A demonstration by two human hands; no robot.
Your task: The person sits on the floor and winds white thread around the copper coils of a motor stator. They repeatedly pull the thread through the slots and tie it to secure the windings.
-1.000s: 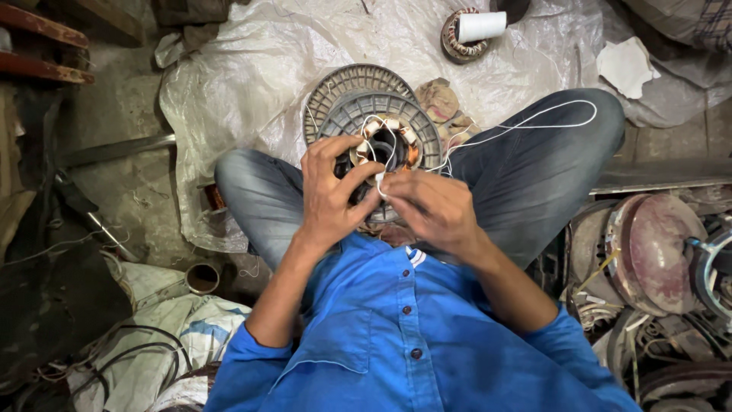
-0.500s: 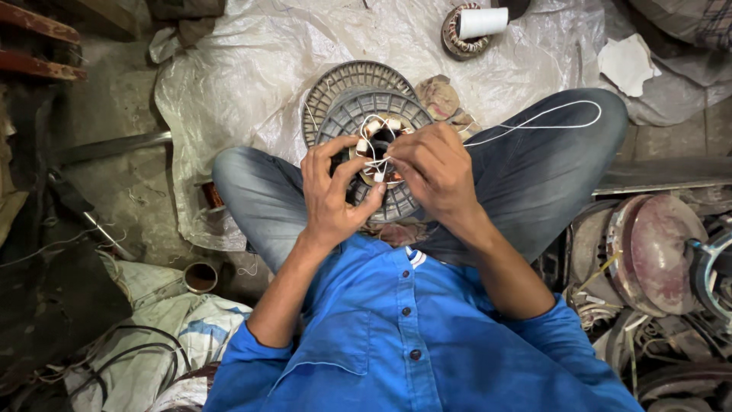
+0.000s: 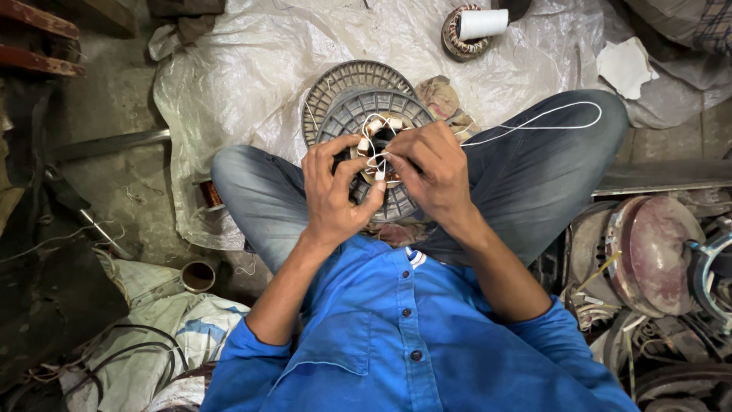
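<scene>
Person sits cross-legged; motor winding [image 3: 379, 156] rests on lap, between both hands. Left hand [image 3: 333, 191] cups its near-left rim, fingers curled narrow. Right hand [image 3: 431, 172] pinches white cord [image 3: 534, 120] over the centre; cord loops out to the right across the knee. Exact pinch pt hidden by fingers, prob. at a knot.

Handling: winding looks heavy, rigid, metal; best held by outer rim. Copper coils and white sleeves fragile. Cord light, limp.

Vs. 0.5 s earlier: hands approx. same place, cord loop unchanged.

Beyond hands: thread spool [image 3: 480, 24] on plastic sheet [image 3: 252, 69].
</scene>
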